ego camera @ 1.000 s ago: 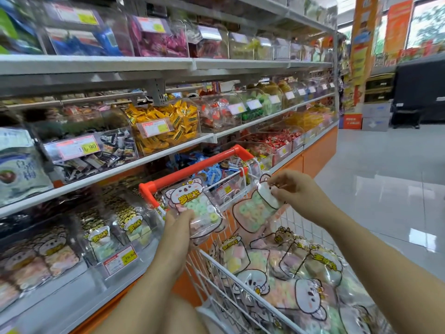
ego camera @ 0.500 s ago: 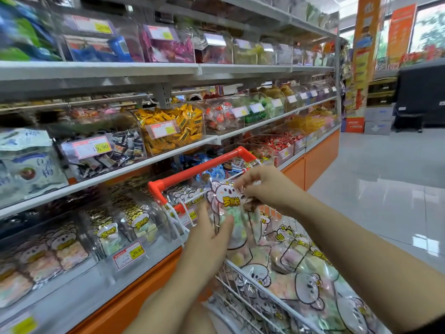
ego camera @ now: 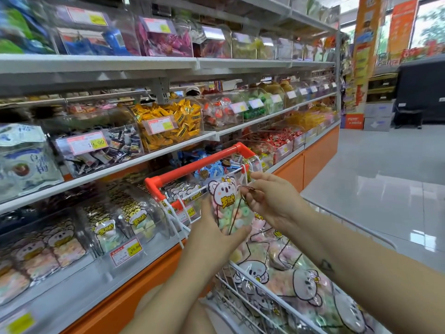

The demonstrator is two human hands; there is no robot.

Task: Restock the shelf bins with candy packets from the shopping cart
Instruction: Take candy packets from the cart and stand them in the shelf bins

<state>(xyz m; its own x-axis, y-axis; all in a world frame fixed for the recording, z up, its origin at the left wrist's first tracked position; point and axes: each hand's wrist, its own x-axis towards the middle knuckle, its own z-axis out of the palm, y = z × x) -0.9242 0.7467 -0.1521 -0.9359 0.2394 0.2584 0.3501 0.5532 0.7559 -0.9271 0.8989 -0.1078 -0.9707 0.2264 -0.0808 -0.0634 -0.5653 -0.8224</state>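
Note:
A koala-printed candy packet of pastel rings stands upright above the shopping cart. My left hand grips its lower part from below and behind. My right hand is at the packet's right edge, fingers curled toward it; whether it pinches the edge I cannot tell. The cart's white wire basket holds several more koala packets. On the lowest shelf to the left, clear shelf bins hold the same kind of packets.
Higher shelves carry clear bins of other sweets, among them yellow-wrapped candies and red ones. An orange shelf base runs along the aisle. Grey tiled floor lies to the right, with boxes and a dark counter far off.
The two packets held apart a second ago are now together in front of me. My right hand has come in toward my left. The view has shifted slightly left.

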